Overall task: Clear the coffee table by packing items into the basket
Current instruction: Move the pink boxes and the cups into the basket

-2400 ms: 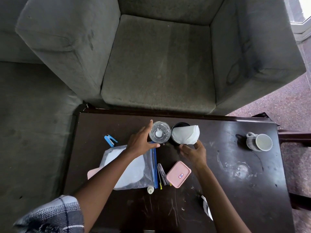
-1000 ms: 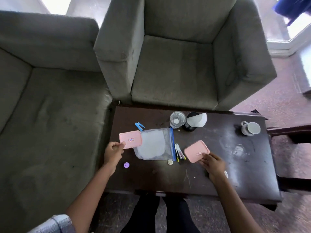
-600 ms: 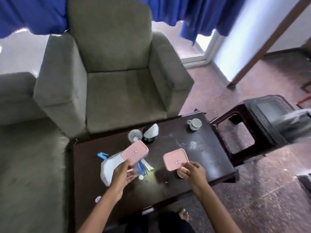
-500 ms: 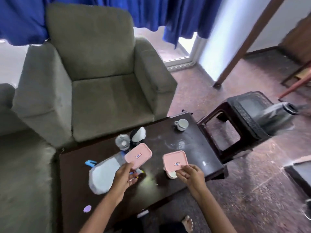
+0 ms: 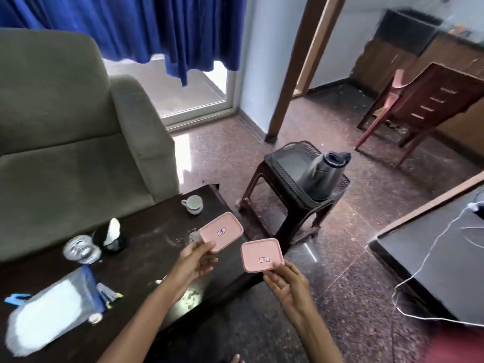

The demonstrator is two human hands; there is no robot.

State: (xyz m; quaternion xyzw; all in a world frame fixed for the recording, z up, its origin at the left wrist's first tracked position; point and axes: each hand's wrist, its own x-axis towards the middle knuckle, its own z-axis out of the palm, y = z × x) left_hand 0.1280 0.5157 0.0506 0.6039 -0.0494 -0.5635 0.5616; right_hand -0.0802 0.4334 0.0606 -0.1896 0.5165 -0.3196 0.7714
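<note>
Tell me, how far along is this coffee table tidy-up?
Early on. The basket on the stool already holds a dark flask. In hand: the left hand and right hand each carry a pink lid toward it. Left on the table: a white cup, a glass, a zip pouch, a blue clip and small bits.

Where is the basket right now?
The basket sits on a dark stool on the floor, beyond the coffee table's right end, with a grey jug standing in it.
</note>
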